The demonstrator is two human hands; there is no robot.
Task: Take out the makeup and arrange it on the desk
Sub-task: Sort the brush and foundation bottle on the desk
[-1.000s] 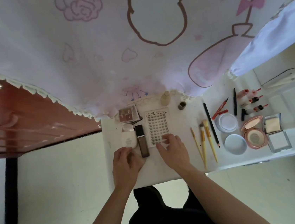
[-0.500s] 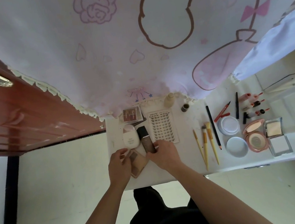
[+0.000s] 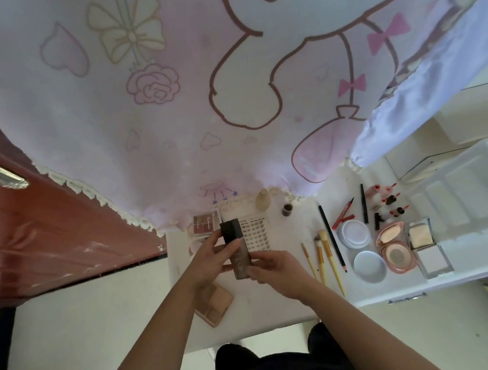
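From the head camera, both hands meet above the white desk (image 3: 281,313) on a brown foundation bottle (image 3: 239,263) with a dark square cap. It is lifted clear of the surface, cap pointing away from the person. The left hand (image 3: 210,260) grips its upper part with thumb and fingers curled round it. The right hand (image 3: 276,264) pinches its lower end.

Under the left forearm a tan palette (image 3: 217,306) lies on the desk, showing rectangular pans. Beyond the bottle sit a lash card (image 3: 256,233) filled with rows of lashes and a small eyeshadow palette (image 3: 206,222).

To the right lie yellow brushes (image 3: 332,263). Past them are two white round dishes (image 3: 355,234), one nearer the person than the other; what they contain cannot be made out. Next stands an open pink compact (image 3: 394,248) with a round powder pan. An open clear square case (image 3: 426,247) holds a pale puff in its far half and light pressed powder in its near half.
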